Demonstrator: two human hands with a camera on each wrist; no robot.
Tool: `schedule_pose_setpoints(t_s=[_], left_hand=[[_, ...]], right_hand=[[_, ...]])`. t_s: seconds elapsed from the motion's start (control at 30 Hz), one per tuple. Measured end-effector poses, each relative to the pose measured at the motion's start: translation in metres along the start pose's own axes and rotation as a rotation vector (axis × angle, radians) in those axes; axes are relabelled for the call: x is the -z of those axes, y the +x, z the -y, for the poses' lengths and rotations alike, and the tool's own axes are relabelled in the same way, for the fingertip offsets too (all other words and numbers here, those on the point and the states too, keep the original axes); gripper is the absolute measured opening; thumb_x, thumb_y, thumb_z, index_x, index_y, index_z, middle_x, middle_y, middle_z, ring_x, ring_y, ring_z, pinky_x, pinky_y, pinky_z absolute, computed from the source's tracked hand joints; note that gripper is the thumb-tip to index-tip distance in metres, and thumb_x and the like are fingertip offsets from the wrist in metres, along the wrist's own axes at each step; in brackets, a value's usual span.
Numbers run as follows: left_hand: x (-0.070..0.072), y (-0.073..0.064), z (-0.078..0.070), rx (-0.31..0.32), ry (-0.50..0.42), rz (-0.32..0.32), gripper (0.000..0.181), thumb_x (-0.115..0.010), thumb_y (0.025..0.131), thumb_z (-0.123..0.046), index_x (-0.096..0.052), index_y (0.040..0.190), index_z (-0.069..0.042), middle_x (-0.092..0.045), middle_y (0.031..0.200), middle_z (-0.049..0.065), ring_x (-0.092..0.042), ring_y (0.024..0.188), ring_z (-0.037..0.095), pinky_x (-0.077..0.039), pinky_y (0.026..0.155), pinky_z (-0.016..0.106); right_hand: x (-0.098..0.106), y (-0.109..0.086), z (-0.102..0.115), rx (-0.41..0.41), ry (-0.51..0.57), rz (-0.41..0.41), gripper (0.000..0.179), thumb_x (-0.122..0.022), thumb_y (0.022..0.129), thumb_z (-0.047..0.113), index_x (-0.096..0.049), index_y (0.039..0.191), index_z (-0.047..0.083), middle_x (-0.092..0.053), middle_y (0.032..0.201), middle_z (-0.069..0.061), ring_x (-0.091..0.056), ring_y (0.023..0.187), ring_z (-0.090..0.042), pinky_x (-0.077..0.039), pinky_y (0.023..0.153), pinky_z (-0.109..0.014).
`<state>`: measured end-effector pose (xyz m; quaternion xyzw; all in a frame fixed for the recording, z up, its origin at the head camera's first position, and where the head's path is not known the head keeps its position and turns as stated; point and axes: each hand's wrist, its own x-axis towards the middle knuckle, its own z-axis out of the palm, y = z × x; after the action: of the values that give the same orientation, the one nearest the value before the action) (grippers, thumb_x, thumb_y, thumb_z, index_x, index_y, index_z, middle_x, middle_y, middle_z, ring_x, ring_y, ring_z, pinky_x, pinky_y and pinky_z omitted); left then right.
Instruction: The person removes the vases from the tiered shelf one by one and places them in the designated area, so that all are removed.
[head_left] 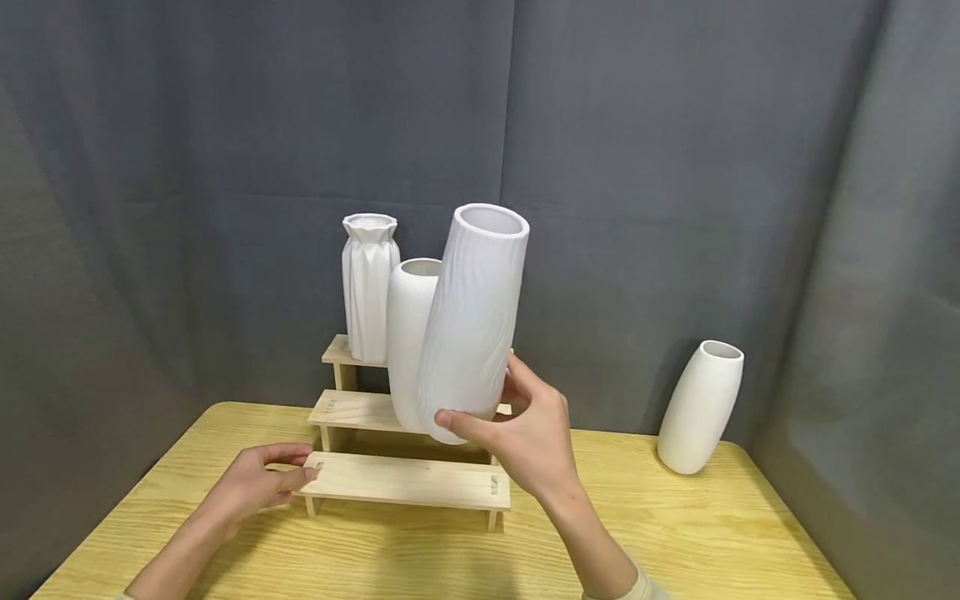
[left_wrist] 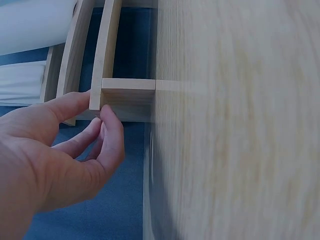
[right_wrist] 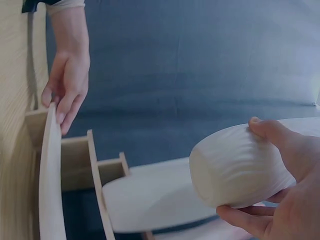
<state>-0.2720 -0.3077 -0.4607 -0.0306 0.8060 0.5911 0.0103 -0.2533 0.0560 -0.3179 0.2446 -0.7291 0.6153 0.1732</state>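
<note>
My right hand grips a white vase with wavy ridges near its base, thumb on one side and fingers on the other. The vase hangs tilted in the air before a three-step wooden stand; its bare base shows in the right wrist view. My left hand pinches the left end of the lowest step, as the left wrist view also shows. On the middle step stands a smooth white vase, partly hidden by the held one. A pleated white vase occupies the top step's left end.
Another smooth white vase stands on the wooden table at the right, near its back edge. Grey curtain hangs behind the table and along both sides.
</note>
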Motion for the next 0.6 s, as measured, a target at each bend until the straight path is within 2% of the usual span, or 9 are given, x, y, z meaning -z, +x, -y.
schedule_pose_setpoints(t_s=[0.17,0.33,0.6], left_hand=[[0.001,0.001,-0.002,0.019,-0.005,0.005,0.065,-0.082,0.09,-0.024,-0.056,0.141,0.005,-0.057,0.13,0.017,-0.064,0.105,0.024,-0.058,0.083,0.04],[0.002,0.003,-0.001,0.032,-0.008,0.017,0.066,-0.082,0.09,-0.026,-0.055,0.142,0.005,-0.055,0.133,0.019,-0.063,0.11,0.027,-0.057,0.084,0.042],[0.001,0.003,0.002,0.038,-0.004,0.023,0.067,-0.081,0.091,-0.025,-0.053,0.144,0.005,-0.054,0.135,0.02,-0.062,0.113,0.028,-0.057,0.086,0.044]], right_hand=[[0.018,-0.004,-0.01,-0.047,-0.059,-0.021,0.069,-0.099,0.064,0.04,-0.069,0.126,0.038,-0.074,0.105,0.005,-0.072,0.091,-0.019,-0.059,0.075,-0.041],[0.035,-0.005,-0.02,-0.092,-0.072,-0.033,0.067,-0.099,0.064,0.042,-0.07,0.125,0.037,-0.075,0.102,0.005,-0.072,0.092,-0.018,-0.058,0.077,-0.042],[0.06,-0.011,-0.033,-0.1,-0.097,-0.096,0.072,-0.1,0.063,0.039,-0.069,0.128,0.036,-0.074,0.106,0.006,-0.072,0.093,-0.017,-0.058,0.077,-0.041]])
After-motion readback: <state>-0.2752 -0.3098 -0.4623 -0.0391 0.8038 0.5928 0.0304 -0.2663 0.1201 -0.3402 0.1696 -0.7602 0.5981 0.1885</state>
